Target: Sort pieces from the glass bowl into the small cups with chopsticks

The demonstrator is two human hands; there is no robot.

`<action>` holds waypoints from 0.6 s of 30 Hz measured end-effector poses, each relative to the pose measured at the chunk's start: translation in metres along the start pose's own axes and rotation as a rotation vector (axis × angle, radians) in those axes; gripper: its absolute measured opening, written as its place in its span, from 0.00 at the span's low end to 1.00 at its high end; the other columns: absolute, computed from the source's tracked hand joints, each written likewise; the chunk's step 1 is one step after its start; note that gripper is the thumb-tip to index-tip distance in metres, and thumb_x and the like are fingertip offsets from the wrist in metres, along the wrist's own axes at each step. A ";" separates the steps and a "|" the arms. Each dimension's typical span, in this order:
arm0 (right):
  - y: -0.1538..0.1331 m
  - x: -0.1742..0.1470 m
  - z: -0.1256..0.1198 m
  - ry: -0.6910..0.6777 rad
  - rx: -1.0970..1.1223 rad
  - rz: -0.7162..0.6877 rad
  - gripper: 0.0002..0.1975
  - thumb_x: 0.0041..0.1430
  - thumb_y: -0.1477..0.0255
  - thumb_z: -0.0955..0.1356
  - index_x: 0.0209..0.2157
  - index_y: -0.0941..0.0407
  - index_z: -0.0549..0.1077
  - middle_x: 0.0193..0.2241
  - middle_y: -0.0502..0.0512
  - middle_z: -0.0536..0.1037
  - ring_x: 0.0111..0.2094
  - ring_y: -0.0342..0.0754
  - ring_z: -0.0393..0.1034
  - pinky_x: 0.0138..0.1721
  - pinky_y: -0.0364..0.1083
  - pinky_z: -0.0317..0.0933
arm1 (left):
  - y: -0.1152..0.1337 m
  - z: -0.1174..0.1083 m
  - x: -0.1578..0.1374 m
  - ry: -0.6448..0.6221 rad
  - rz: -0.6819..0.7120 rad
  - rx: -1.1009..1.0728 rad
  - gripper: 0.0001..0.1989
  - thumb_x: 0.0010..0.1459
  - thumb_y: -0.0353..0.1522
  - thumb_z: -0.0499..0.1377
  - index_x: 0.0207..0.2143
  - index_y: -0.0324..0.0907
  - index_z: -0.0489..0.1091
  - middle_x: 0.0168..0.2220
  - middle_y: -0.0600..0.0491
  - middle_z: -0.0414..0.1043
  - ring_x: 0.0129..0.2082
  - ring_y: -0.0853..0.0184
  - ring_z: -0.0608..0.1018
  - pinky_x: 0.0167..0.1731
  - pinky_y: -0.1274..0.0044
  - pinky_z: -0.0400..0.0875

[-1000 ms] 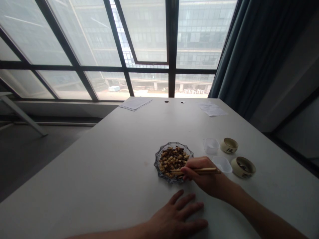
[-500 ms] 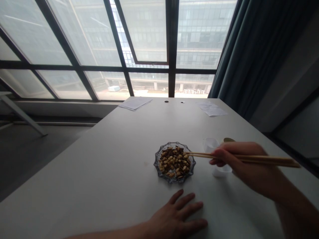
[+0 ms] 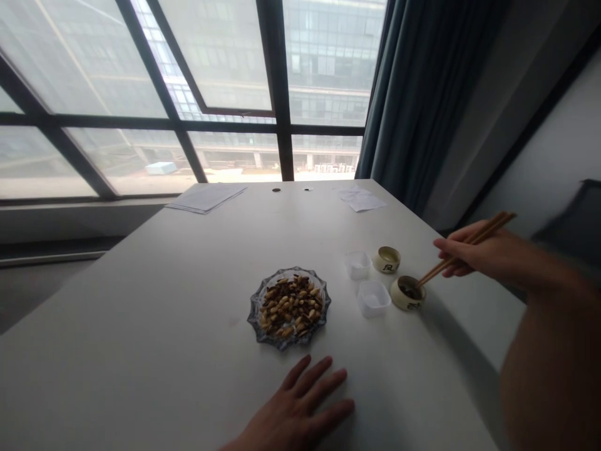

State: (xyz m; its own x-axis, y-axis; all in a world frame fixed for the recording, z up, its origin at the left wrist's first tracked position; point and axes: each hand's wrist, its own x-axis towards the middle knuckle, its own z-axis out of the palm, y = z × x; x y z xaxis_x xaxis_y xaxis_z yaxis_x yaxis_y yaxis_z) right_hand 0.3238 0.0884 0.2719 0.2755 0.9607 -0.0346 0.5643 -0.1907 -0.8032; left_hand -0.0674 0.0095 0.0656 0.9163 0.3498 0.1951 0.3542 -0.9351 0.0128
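My right hand (image 3: pixel 462 250) is closed around a pair of wooden chopsticks (image 3: pixel 479 236). Their tips reach into the nearer ceramic cup (image 3: pixel 407 302), which has dark pieces inside; whether the tips pinch anything I cannot tell. Flat on the table, fingers spread, rests my left hand (image 3: pixel 305 407), holding nothing. Just beyond it sits a scalloped glass dish (image 3: pixel 323 319) filled with mixed nuts and dark seeds (image 3: pixel 292 304). A second ceramic cup (image 3: pixel 387 260) stands behind the first. Two clear plastic containers, one nearer (image 3: pixel 373 299) and one farther (image 3: pixel 357 265), are between the dish and the cups.
The white table (image 3: pixel 178 300) extends toward the windows. Paper sheets (image 3: pixel 206 198) lie at its far left, and more crumpled paper (image 3: pixel 361 199) at the far right. A dark blue curtain (image 3: pixel 399 94) hangs on the right.
My right hand has carried the chopsticks from the glass dish rightward to the nearer cup, uncovering the cups and containers. The view has turned right. My left hand stays below the dish.
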 end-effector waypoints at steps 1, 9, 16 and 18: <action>0.001 0.003 0.002 -0.024 -0.001 0.022 0.10 0.58 0.66 0.78 0.32 0.58 0.80 0.29 0.65 0.85 0.29 0.58 0.84 0.29 0.48 0.80 | 0.000 0.003 -0.001 0.015 -0.001 0.001 0.32 0.63 0.31 0.66 0.67 0.51 0.64 0.71 0.50 0.59 0.70 0.49 0.63 0.67 0.55 0.59; -0.013 0.004 0.024 0.033 0.070 -0.156 0.17 0.60 0.56 0.75 0.36 0.57 0.81 0.31 0.62 0.86 0.32 0.57 0.84 0.33 0.49 0.80 | 0.002 -0.001 0.000 0.020 -0.015 -0.044 0.31 0.64 0.36 0.66 0.67 0.51 0.64 0.71 0.50 0.59 0.70 0.50 0.62 0.69 0.57 0.55; -0.047 -0.026 0.101 -0.321 0.166 -0.421 0.18 0.67 0.57 0.70 0.34 0.57 0.82 0.29 0.58 0.85 0.30 0.52 0.82 0.32 0.45 0.75 | 0.005 -0.007 -0.001 0.007 -0.046 -0.103 0.29 0.67 0.43 0.62 0.67 0.52 0.63 0.72 0.51 0.58 0.70 0.50 0.61 0.69 0.57 0.55; -0.049 -0.035 0.125 -0.457 0.103 -0.458 0.20 0.69 0.56 0.68 0.33 0.57 0.81 0.28 0.56 0.85 0.30 0.50 0.81 0.30 0.43 0.71 | 0.006 -0.004 -0.003 0.012 -0.057 -0.088 0.26 0.70 0.42 0.60 0.67 0.53 0.63 0.72 0.52 0.57 0.71 0.50 0.60 0.69 0.57 0.54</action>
State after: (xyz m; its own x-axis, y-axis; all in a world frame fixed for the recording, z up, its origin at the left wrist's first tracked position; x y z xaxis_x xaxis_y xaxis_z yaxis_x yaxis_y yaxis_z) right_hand 0.1888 0.0898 0.2383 -0.3465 0.9333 0.0939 0.4626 0.2571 -0.8485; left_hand -0.0686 0.0024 0.0689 0.8928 0.4019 0.2032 0.3870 -0.9154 0.1105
